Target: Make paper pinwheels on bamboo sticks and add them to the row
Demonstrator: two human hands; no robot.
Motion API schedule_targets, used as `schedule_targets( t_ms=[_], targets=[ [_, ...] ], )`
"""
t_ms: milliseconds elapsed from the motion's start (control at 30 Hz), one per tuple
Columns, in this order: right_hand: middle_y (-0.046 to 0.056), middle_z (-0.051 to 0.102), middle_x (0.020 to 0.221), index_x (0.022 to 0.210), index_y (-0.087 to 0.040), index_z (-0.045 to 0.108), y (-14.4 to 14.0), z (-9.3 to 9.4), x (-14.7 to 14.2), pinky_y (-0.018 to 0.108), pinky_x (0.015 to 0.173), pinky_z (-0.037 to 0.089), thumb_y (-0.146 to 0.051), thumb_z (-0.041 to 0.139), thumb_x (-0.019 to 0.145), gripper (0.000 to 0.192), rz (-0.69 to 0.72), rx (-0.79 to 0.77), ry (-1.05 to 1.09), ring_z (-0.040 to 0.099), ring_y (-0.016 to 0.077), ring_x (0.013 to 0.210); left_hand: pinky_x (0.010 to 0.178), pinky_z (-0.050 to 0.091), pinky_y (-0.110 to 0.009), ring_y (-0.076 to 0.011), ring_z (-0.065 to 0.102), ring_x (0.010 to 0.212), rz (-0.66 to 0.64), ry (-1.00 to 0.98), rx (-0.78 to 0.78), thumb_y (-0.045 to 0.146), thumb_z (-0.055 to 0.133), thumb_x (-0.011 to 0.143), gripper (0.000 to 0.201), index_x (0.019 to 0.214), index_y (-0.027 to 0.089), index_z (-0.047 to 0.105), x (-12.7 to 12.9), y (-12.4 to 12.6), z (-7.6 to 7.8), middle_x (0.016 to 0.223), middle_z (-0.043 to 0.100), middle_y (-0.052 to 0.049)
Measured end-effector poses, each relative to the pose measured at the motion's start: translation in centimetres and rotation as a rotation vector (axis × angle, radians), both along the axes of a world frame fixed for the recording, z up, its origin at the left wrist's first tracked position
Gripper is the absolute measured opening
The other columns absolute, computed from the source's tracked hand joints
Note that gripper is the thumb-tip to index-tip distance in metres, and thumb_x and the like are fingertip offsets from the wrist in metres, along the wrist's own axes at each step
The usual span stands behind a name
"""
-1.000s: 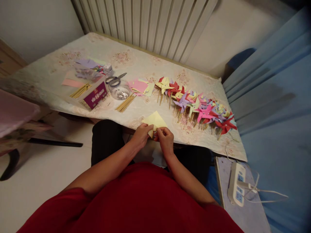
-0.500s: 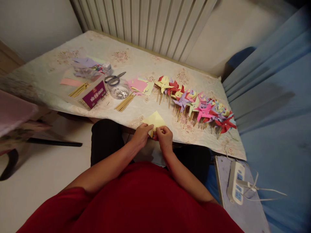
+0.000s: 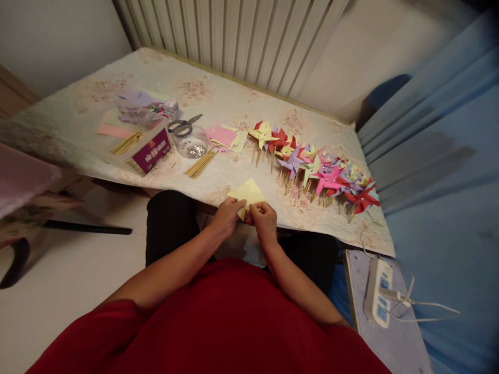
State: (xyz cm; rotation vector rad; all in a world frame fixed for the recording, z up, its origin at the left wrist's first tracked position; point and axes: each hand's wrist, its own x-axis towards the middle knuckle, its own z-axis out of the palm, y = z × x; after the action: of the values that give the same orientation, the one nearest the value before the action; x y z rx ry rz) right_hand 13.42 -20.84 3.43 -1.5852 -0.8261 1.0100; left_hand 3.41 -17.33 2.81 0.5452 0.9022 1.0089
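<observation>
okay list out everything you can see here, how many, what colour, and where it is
yellow paper: one, pale yellow, near table edge, held by both hands
pinwheels: many, red, pink, purple, yellow, row on table's right half
loose sticks: small bundle, tan, table middle
clear jar: one, beside the sticks
scissors: one pair, grey, on the jar
box: one, purple label, left
power strip: one, white, lower right
left hand: pinching paper
right hand: pinching paper

Dim warm indoor light, soft shadows, wide-angle bending and darkening at edges.

Yellow paper square (image 3: 248,192), apparently folded, corner-up, over table's near edge.
</observation>
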Motion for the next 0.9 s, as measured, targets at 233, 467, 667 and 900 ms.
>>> schedule_targets(
  t_ms=[233,467,667,900],
  targets=[
    [-0.003,0.063,0.053,0.067,-0.022,0.056,0.1,-0.4,0.1,0.026,0.042,0.043,-0.037,0.061,0.072,0.016,0.003,0.003,-0.035,0.056,0.0152,0.042,0.050,0.040,-0.023,-0.0099,0.053,0.053,0.005,0.029,0.001,0.024,0.072,0.067,0.021,0.071,0.016,0.053,-0.1,-0.1,0.2,0.063,0.058,0.002],
    [-0.004,0.059,0.049,0.067,-0.022,0.057,0.0,0.2,0.0,0.025,0.041,0.039,-0.038,0.062,0.071,0.018,0.009,-0.015,-0.080,0.052,0.0144,0.039,0.049,0.041,-0.023,-0.0108,0.053,0.051,0.002,0.055,0.013,0.026,0.072,0.067,0.021,0.071,0.017,0.054,-0.1,-0.1,0.2,0.061,0.058,0.002],
    [-0.007,0.051,0.051,0.078,-0.020,0.061,-0.1,1.6,2.4,0.024,0.045,0.038,-0.044,0.065,0.070,0.025,-0.104,0.072,-0.203,0.048,0.0124,0.043,0.051,0.042,-0.023,-0.0116,0.056,0.053,0.013,0.099,0.034,0.026,0.072,0.065,0.019,0.071,0.015,0.058,-0.8,0.5,0.5,0.062,0.061,0.001],
    [-0.001,0.062,0.066,0.075,-0.017,0.064,1.5,2.4,6.7,0.025,0.056,0.045,-0.049,0.070,0.065,0.034,-0.032,0.056,-0.052,0.052,0.0119,0.056,0.048,0.038,-0.022,-0.0118,0.054,0.048,-0.099,0.173,0.000,0.021,0.072,0.065,0.018,0.065,0.016,0.055,-1.5,1.6,1.1,0.057,0.059,0.000]
  ],
)
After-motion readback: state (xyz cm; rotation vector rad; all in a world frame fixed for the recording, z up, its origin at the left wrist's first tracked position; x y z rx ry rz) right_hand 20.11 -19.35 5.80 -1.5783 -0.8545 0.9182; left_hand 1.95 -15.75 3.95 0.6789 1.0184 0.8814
